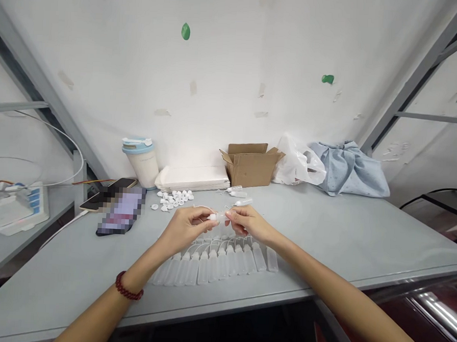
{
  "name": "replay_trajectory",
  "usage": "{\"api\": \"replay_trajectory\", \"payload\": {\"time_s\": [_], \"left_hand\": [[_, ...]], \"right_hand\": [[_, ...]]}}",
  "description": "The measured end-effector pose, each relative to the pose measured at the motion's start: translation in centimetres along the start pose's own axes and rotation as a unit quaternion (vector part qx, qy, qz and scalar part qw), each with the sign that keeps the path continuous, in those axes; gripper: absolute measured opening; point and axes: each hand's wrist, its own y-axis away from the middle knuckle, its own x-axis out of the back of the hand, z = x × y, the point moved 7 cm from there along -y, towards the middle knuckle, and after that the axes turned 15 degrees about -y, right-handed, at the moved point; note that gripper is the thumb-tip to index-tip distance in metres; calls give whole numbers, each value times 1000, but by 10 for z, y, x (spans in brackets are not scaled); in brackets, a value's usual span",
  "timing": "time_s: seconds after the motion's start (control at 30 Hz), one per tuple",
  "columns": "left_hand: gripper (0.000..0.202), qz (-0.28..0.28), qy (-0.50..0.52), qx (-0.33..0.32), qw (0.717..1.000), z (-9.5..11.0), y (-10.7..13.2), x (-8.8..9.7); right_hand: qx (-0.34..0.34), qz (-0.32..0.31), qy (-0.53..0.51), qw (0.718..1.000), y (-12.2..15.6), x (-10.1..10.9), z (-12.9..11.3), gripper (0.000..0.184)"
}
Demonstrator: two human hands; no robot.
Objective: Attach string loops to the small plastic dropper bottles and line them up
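Observation:
Between both hands, above the table, is a small clear plastic bottle [221, 217] lying sideways with a white cap end to the left. My left hand [195, 223] pinches the white cap end, and a thin tube shows near its fingers. My right hand [247, 222] grips the bottle's other end with closed fingertips. Below the hands, a row of translucent squeeze bottles [212, 266] with thin curved white tubes lies on the table. Left of the hands sits a pile of small white caps [175, 199]. Several loose clear bottles [238, 194] lie just behind the hands.
On the grey table [343, 238] stand a lidded cup [143, 162], a white stack [193, 177] and an open cardboard box [251, 167]. A plastic bag [298, 162] and a blue cloth bundle [353, 170] are at the right. Two phones, one a dark phone [108, 193], lie left.

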Motion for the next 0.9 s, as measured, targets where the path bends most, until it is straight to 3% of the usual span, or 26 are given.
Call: {"api": "replay_trajectory", "payload": {"time_s": [0.17, 0.37, 0.57, 0.8, 0.9], "left_hand": [[39, -79, 23, 14, 997, -4, -1, -9], [26, -1, -43, -2, 999, 1, -1, 0], [41, -90, 27, 37, 995, -9, -2, -9], [26, -4, 29, 28, 999, -7, -1, 1], [32, -42, 26, 42, 998, -8, -1, -3]], "right_hand": [[25, -3, 13, 1000, 0, -2, -3, 42], [1, 0, 5, 1000, 0, 0, -1, 40], [17, 0, 33, 999, 1, -1, -5, 38], [15, 2, 33, 999, 2, -3, -4, 39], [25, 1, 41, 999, 3, -3, -6, 38]]}}
